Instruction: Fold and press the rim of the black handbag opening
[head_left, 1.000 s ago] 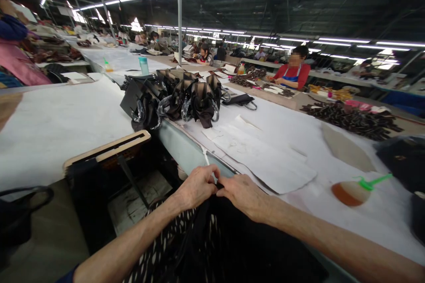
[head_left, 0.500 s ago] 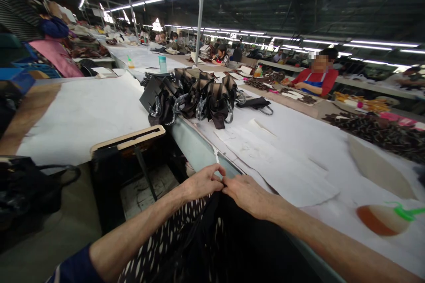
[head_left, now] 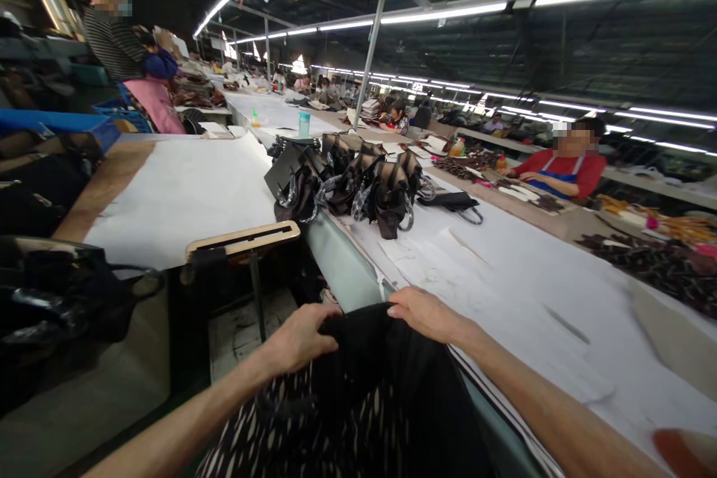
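A black cloth item (head_left: 386,358) hangs between my two hands, its upper edge stretched over the patterned clothing on my lap. My left hand (head_left: 302,336) pinches its left upper corner, thumb and fingers closing on the fabric. At the upper right edge, my right hand (head_left: 423,311) grips the same cloth beside the table's edge. Beyond the hands, a cluster of black bags (head_left: 386,198) with plastic-wrapped handles stands on the paper-covered table (head_left: 504,269).
A wooden-topped stand (head_left: 246,237) rises at left centre. More black bags (head_left: 61,299) lie at the far left, near a blue bin (head_left: 106,127). A bottle with orange content (head_left: 680,452) is at lower right. Two persons work beyond the tables.
My hands, which were together on the cloth, have moved apart, spreading its upper edge between them. The view has shifted left, so the surroundings appear further right.
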A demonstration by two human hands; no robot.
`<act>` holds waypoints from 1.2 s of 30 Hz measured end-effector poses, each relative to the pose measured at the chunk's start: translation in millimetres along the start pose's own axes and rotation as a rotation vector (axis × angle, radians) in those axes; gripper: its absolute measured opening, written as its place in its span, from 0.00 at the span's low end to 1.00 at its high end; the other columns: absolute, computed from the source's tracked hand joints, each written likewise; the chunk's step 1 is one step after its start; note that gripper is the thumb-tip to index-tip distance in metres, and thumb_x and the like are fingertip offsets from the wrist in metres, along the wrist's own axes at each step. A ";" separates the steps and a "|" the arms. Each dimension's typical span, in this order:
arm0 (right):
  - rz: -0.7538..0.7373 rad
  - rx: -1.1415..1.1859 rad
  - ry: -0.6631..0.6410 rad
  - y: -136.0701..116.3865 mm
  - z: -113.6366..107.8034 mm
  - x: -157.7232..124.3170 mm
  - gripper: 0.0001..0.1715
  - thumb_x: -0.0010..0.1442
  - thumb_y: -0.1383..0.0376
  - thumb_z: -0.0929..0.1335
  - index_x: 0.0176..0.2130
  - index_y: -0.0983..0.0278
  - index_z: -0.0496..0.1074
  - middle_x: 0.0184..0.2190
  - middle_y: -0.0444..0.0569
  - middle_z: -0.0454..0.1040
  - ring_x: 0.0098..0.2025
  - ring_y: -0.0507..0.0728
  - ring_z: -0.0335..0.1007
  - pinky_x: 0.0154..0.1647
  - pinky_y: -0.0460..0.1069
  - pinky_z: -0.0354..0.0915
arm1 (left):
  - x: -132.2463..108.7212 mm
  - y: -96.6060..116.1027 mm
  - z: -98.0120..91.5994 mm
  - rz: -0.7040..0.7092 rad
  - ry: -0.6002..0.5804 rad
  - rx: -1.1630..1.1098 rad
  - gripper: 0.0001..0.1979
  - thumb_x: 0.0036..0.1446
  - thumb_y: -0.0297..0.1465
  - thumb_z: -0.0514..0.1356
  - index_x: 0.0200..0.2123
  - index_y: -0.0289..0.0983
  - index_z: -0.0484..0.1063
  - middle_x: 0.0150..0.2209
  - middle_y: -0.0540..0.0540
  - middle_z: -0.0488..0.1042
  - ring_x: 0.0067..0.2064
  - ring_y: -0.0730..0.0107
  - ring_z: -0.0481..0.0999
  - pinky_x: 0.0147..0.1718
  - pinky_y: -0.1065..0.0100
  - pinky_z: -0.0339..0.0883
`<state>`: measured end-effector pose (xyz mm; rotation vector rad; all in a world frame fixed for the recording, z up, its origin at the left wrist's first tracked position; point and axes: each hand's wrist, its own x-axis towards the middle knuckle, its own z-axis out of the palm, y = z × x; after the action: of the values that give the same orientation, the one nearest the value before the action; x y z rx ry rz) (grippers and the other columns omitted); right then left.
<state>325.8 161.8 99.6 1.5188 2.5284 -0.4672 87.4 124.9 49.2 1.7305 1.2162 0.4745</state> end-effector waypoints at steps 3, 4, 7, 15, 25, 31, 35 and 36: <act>-0.032 0.013 0.001 -8.8 -18.2 0.4 0.13 0.57 0.65 0.60 0.23 0.64 0.65 0.22 0.43 0.64 0.26 0.50 0.61 0.26 0.44 0.52 | 30.2 -7.9 -27.4 0.035 -0.124 -0.141 0.19 0.39 0.26 0.57 0.38 0.33 0.72 0.31 0.50 0.73 0.34 0.68 0.70 0.32 0.72 0.63; -0.039 0.016 0.004 -11.9 -22.8 0.6 0.13 0.57 0.65 0.60 0.23 0.64 0.64 0.22 0.42 0.64 0.25 0.50 0.60 0.26 0.44 0.52 | 40.3 -10.0 -36.0 0.036 -0.144 -0.163 0.19 0.38 0.26 0.57 0.39 0.33 0.72 0.30 0.50 0.73 0.33 0.69 0.70 0.31 0.73 0.63; -0.033 0.023 0.024 -20.3 -29.7 1.7 0.12 0.57 0.65 0.60 0.23 0.64 0.63 0.22 0.43 0.64 0.25 0.50 0.60 0.26 0.44 0.51 | 66.0 -13.3 -52.5 0.047 -0.152 -0.165 0.21 0.36 0.26 0.57 0.39 0.31 0.72 0.27 0.51 0.72 0.30 0.70 0.69 0.29 0.74 0.62; -0.015 0.068 0.055 -36.8 -2.1 -28.0 0.15 0.59 0.62 0.59 0.22 0.64 0.60 0.22 0.43 0.66 0.27 0.51 0.62 0.26 0.45 0.50 | 45.5 -10.4 -39.8 0.079 -0.196 -0.098 0.22 0.32 0.21 0.54 0.35 0.35 0.74 0.27 0.53 0.70 0.28 0.73 0.66 0.24 0.77 0.57; 0.059 0.117 -0.013 -40.2 17.8 -67.1 0.17 0.61 0.61 0.58 0.22 0.63 0.56 0.20 0.41 0.63 0.24 0.51 0.57 0.24 0.46 0.47 | 2.7 4.5 -21.9 0.121 -0.357 -0.205 0.20 0.39 0.28 0.63 0.41 0.38 0.73 0.35 0.52 0.73 0.37 0.69 0.70 0.36 0.75 0.62; 0.051 0.123 -0.011 -40.7 20.3 -74.0 0.17 0.62 0.61 0.57 0.22 0.63 0.55 0.20 0.41 0.62 0.23 0.50 0.55 0.23 0.46 0.47 | 1.1 12.7 -17.2 0.138 -0.410 -0.167 0.16 0.46 0.34 0.61 0.40 0.37 0.75 0.34 0.51 0.76 0.36 0.69 0.71 0.34 0.75 0.62; 0.049 0.105 -0.003 -38.9 22.3 -76.8 0.19 0.62 0.60 0.57 0.22 0.63 0.55 0.19 0.41 0.62 0.23 0.50 0.56 0.23 0.46 0.47 | 2.4 10.9 -13.0 0.040 -0.423 -0.227 0.16 0.45 0.34 0.62 0.39 0.36 0.76 0.34 0.50 0.76 0.34 0.68 0.72 0.32 0.74 0.63; 0.049 0.100 -0.005 -38.7 22.3 -77.2 0.19 0.62 0.59 0.56 0.22 0.63 0.55 0.19 0.41 0.62 0.23 0.50 0.56 0.23 0.46 0.47 | 2.8 9.7 -11.9 0.016 -0.432 -0.249 0.17 0.45 0.34 0.62 0.39 0.36 0.75 0.34 0.49 0.76 0.35 0.68 0.72 0.33 0.74 0.63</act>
<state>327.7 73.1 108.1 1.6077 2.4923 -0.5972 84.8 132.2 62.8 1.5282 0.7993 0.2304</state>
